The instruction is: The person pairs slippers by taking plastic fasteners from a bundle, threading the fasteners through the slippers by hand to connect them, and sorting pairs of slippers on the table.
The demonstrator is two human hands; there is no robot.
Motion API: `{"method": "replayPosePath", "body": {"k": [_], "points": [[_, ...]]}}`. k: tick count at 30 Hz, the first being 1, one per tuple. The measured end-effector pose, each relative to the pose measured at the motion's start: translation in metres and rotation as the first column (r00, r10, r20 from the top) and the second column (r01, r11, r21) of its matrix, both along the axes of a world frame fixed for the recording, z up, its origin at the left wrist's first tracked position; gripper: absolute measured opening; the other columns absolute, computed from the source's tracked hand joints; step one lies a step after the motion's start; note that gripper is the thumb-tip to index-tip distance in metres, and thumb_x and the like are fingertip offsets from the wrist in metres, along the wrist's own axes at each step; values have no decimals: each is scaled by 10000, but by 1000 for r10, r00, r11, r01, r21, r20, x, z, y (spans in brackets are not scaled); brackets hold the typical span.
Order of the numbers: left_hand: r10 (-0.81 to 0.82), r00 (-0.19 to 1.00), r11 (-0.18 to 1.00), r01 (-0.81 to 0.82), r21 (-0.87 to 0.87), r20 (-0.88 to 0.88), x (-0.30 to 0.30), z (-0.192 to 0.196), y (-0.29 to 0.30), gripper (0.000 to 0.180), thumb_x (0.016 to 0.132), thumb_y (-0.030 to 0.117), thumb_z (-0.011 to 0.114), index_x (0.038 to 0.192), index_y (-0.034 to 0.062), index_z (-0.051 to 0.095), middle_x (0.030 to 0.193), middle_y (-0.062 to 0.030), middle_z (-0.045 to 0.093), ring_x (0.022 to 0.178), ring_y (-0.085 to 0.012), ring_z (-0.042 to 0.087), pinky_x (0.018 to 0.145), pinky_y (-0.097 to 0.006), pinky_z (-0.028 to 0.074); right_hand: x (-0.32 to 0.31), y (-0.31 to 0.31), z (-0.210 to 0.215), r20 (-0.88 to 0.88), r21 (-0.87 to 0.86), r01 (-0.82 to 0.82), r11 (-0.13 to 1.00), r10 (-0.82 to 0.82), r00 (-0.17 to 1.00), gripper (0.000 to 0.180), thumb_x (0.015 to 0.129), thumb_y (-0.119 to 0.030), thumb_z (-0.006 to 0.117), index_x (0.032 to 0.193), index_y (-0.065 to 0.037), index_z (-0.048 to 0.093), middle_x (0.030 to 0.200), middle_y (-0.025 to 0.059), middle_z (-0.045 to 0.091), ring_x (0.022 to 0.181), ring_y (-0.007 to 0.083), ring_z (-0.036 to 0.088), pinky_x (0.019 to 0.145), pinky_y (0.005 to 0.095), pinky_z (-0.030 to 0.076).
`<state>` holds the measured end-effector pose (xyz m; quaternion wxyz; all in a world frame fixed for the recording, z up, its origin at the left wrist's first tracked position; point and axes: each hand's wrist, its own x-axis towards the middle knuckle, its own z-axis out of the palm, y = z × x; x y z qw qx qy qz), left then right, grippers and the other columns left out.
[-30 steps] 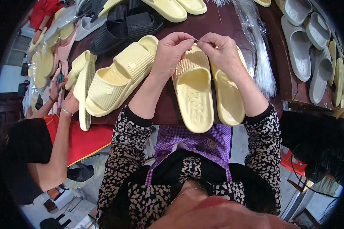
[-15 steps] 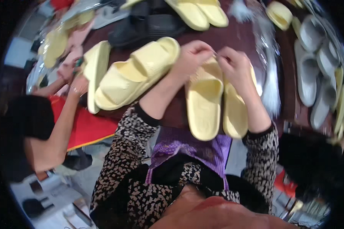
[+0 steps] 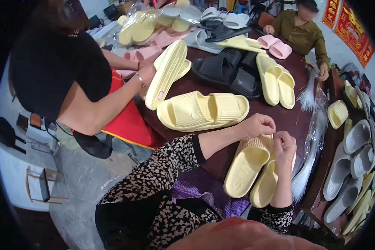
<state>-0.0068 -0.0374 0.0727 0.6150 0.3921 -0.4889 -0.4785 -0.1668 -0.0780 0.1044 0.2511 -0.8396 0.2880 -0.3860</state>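
Note:
Above the toes of a pale yellow pair of slides, my left hand point(image 3: 260, 126) and my right hand point(image 3: 285, 146) are close together with fingertips pinched. What they pinch is too fine to make out. The left slide point(image 3: 246, 170) lies sole down with its footbed showing. Its mate, the right slide point(image 3: 264, 185), is partly covered by my right hand and wrist. Left of my hands, another yellow pair point(image 3: 202, 110) lies on the dark red table point(image 3: 175, 131). To the right are long thin white strands point(image 3: 303, 181) in a bundle.
At left, a co-worker in black point(image 3: 46, 79) handles yellow slides point(image 3: 167, 75). Across the table sits a person in olive point(image 3: 298, 31). Black slides point(image 3: 225, 71) and a yellow pair point(image 3: 275, 79) lie farther back. Grey slides point(image 3: 337, 171) are stacked at right.
My view has swung, so the far table and both co-workers now show more fully. My hands stay pinched together above the same yellow pair.

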Motion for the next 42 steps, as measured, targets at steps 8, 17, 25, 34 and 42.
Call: {"method": "replayPosePath", "body": {"k": [8,17,25,34,42], "points": [[-67,995,986,79,147,-79,-2,1,-6,54,783,13,620,824,38,643,766,7,611,693,-46,545,632,-179,445,-7,-13,-7,-5,-99,-27,995,26,1000,28,756,-5,603,735,-24,601,611,96,564,589,195,523,570,291,416],[-111,989,981,124,149,-96,-2,-4,-7,61,802,8,611,848,42,630,756,13,600,674,-40,539,604,-172,443,-6,-16,-11,65,-74,-68,995,72,995,24,741,2,599,717,0,596,580,126,559,499,193,548,506,294,420],[-74,991,985,90,150,-108,-3,0,-8,45,818,33,609,858,52,613,717,35,557,608,-28,487,545,-159,403,0,-15,-6,169,-97,-33,995,49,984,42,703,0,606,664,-11,597,550,162,550,484,283,596,478,331,461],[126,984,988,-112,106,-129,3,-12,-18,28,840,83,598,852,60,607,659,22,539,552,-35,468,501,-156,389,-15,-11,7,164,-421,129,898,-64,984,59,742,-40,618,798,-20,617,704,154,625,633,308,621,560,363,478],[307,933,941,-269,205,-187,12,-19,-23,29,843,96,589,830,71,597,643,0,548,502,-57,478,464,-181,416,-72,42,26,-231,-162,99,982,-135,963,118,785,-81,621,891,-29,621,846,149,642,748,343,612,674,385,491]]}}
